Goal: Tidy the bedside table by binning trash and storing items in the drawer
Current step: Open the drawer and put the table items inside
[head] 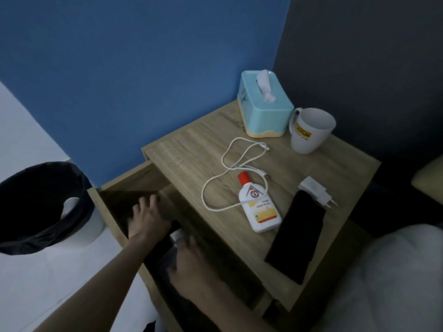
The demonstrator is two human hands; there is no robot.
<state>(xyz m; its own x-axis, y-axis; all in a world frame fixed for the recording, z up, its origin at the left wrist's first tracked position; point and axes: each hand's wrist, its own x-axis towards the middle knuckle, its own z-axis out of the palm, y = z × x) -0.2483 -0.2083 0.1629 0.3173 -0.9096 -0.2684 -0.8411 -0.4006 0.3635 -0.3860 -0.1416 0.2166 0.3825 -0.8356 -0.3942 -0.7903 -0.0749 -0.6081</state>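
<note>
The wooden bedside table [191,152] has its drawer [105,204] pulled out. My left hand [146,219] lies inside the drawer with fingers spread and holds nothing. My right hand [191,267], blurred, is lower in the drawer with its fingers around a small white-capped item [177,235], next to a dark object [165,243]. On the tabletop lie a white cable [224,161], a white lotion bottle with a red cap [257,207], a black phone [297,238] and a white charger plug [314,190].
A blue tissue box [263,111] and a white mug [309,130] stand at the table's back corner. A bin with a black liner [40,204] sits on the floor to the left, something white inside it. White bedding [395,271] borders the right.
</note>
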